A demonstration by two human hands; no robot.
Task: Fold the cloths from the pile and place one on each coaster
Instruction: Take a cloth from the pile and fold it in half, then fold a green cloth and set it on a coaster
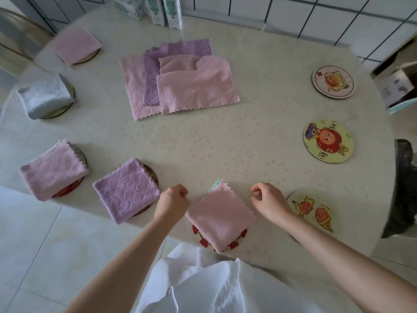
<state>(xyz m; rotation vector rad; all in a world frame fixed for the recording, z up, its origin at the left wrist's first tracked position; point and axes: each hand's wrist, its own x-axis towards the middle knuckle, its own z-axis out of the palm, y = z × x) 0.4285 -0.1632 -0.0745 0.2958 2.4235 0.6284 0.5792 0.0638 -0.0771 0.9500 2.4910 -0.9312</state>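
Observation:
A folded pink cloth [220, 216] lies on a red-and-white coaster [241, 239] at the table's near edge. My left hand [172, 201] hovers at its left corner and my right hand [268, 201] just off its right corner, both with loosely curled fingers holding nothing. A pile of pink and purple cloths [180, 80] lies flat mid-table. Folded cloths cover the coasters on the left: purple [126, 193], pink [53, 170], grey [45, 96], pink [76, 45]. Three bare coasters lie on the right: [310, 212], [328, 141], [332, 82].
Several cartons [162, 10] stand at the table's [248, 143] far edge against the tiled wall. An open box [397, 86] and a dark chair [404, 188] sit beyond the right edge. Another chair [13, 30] stands at the far left.

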